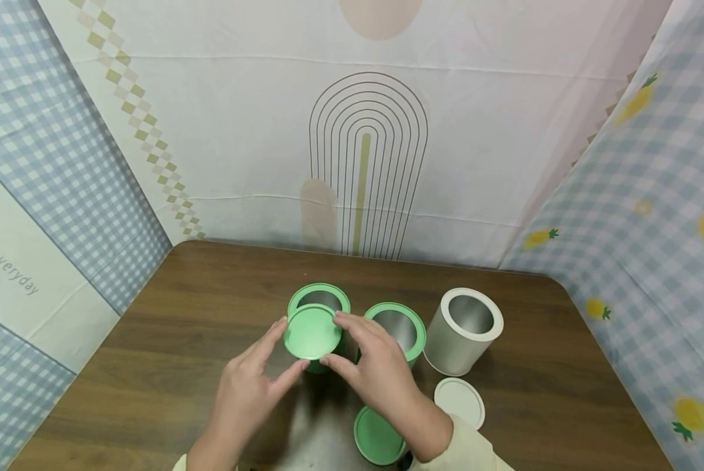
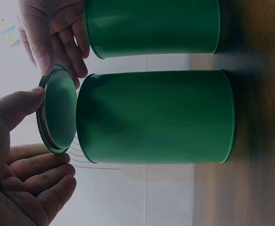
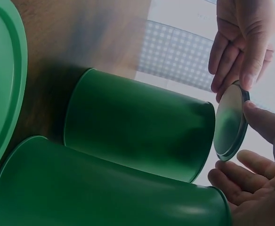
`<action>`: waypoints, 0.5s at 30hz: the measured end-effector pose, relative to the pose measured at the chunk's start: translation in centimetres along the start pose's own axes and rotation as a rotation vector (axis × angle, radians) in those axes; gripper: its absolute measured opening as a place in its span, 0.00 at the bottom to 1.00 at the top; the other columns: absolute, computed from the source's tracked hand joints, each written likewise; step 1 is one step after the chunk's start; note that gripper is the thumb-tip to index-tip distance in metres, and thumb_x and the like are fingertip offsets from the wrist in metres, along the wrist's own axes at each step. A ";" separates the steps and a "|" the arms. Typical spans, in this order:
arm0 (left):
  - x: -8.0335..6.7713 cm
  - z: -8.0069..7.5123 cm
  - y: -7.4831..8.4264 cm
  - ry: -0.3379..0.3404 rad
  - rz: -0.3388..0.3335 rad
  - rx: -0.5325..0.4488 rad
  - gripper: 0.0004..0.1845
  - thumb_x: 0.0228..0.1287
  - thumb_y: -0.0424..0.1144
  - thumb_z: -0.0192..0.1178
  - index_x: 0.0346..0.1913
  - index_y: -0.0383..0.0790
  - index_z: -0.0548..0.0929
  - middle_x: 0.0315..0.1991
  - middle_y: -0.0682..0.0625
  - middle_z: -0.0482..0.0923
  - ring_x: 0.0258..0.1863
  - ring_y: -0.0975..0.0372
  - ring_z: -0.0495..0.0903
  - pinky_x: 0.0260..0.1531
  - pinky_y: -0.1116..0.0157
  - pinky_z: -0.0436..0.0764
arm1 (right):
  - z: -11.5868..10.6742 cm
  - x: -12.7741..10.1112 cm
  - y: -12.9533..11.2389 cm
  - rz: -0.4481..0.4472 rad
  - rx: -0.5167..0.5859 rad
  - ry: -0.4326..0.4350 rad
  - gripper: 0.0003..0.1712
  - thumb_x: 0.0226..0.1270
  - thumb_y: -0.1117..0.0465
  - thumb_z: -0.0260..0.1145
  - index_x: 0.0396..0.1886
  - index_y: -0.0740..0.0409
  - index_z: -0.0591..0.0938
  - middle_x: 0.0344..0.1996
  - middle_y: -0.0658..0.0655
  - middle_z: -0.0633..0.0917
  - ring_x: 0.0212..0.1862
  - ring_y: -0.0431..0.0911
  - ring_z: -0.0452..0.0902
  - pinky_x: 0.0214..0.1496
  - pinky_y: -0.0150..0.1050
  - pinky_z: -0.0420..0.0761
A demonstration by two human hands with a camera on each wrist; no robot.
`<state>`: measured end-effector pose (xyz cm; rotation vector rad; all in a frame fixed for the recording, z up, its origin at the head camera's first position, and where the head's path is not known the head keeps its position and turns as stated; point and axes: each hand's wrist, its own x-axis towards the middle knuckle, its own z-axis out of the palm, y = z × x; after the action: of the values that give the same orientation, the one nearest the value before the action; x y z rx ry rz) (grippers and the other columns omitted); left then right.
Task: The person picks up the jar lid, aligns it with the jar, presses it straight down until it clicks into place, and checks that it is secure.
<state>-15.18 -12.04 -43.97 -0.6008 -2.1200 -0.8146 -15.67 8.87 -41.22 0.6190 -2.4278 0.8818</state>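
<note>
A round green lid [image 1: 313,331] is held by its rim between both hands, over the near side of an open green can [image 1: 316,288]. My left hand [image 1: 250,387] pinches its left edge with thumb and fingers. On the opposite edge my right hand [image 1: 380,362] grips it the same way. In the left wrist view the lid [image 2: 61,110] is tilted close to the mouth of the upright can [image 2: 158,117]; whether they touch I cannot tell. A second open green can [image 1: 418,340] stands to the right, partly behind my right hand.
An open white can [image 1: 455,347] stands further right on the brown wooden table [image 1: 181,340]. Nearer me lie a white lid [image 1: 460,402] and another green lid [image 1: 378,437], partly covered by my right forearm. A patterned cloth [image 1: 240,131] hangs behind the table.
</note>
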 end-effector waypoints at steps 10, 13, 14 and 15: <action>0.2 0.2 0.0 -0.026 -0.029 0.015 0.38 0.42 0.39 0.81 0.60 0.30 0.81 0.56 0.40 0.82 0.48 0.48 0.86 0.37 0.53 0.86 | -0.2 0.6 0.1 0.004 -0.021 -0.028 0.34 0.48 0.53 0.83 0.57 0.57 0.84 0.56 0.52 0.85 0.61 0.49 0.79 0.60 0.46 0.80; 0.2 0.3 0.0 -0.028 -0.032 0.022 0.38 0.43 0.39 0.81 0.60 0.30 0.81 0.56 0.39 0.82 0.48 0.49 0.86 0.37 0.53 0.86 | -0.3 0.7 0.0 0.011 -0.028 -0.035 0.34 0.49 0.53 0.83 0.56 0.56 0.84 0.56 0.52 0.85 0.61 0.50 0.79 0.60 0.47 0.80; 0.2 0.3 0.0 -0.027 -0.031 0.025 0.37 0.43 0.39 0.81 0.60 0.30 0.81 0.56 0.39 0.82 0.48 0.49 0.86 0.37 0.53 0.86 | -0.3 0.7 0.0 0.013 -0.030 -0.037 0.33 0.49 0.53 0.83 0.56 0.56 0.84 0.57 0.52 0.85 0.61 0.50 0.79 0.61 0.47 0.79; 0.2 0.4 0.0 -0.026 -0.031 0.025 0.37 0.44 0.39 0.80 0.60 0.30 0.81 0.56 0.39 0.82 0.48 0.49 0.86 0.37 0.53 0.86 | -0.3 0.8 0.0 0.015 -0.031 -0.039 0.33 0.49 0.53 0.83 0.56 0.56 0.84 0.57 0.52 0.85 0.61 0.50 0.79 0.61 0.47 0.79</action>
<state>-15.50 -11.75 -43.96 -0.5698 -2.1650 -0.8004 -16.18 8.89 -40.55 0.6123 -2.4788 0.8441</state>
